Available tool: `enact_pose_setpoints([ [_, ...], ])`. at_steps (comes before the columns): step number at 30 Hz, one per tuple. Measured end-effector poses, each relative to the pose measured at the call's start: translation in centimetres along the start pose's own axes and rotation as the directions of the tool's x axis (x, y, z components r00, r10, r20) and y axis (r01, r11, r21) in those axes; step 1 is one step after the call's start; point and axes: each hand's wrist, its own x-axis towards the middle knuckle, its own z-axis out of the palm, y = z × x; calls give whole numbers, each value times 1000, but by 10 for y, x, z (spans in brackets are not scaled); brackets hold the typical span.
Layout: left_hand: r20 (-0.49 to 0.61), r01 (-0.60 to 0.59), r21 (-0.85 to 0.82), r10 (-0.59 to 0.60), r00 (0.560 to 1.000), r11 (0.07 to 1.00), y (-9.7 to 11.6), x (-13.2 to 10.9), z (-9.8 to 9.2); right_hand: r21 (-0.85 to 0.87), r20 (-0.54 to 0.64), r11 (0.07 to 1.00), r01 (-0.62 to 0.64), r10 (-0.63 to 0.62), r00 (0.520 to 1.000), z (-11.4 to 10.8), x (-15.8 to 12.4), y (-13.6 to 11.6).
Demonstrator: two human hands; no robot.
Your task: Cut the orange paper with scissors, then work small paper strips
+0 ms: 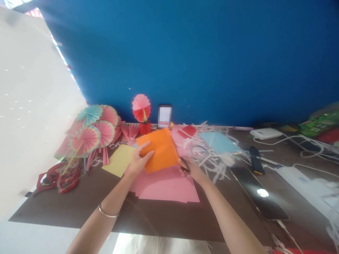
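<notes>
The left hand grips the left side of an orange paper sheet, thumb and finger spread over its face, while the right hand's fingers close around dark-handled scissors at its right edge. Between the hands, the near-square sheet sits tilted—that right edge slanting forward and slightly left—above pink paper, both forearms angling inward.

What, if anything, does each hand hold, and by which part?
The left hand holds the orange paper by its left side; the right hand holds scissors by the handles.
</notes>
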Motion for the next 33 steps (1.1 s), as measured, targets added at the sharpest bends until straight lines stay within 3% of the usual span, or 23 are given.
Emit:
enact_pose_setpoints([
  [33, 39, -8, 75, 5, 999, 997, 4, -3, 1, -83, -27, 996, -34, 32, 999, -2, -1, -2],
])
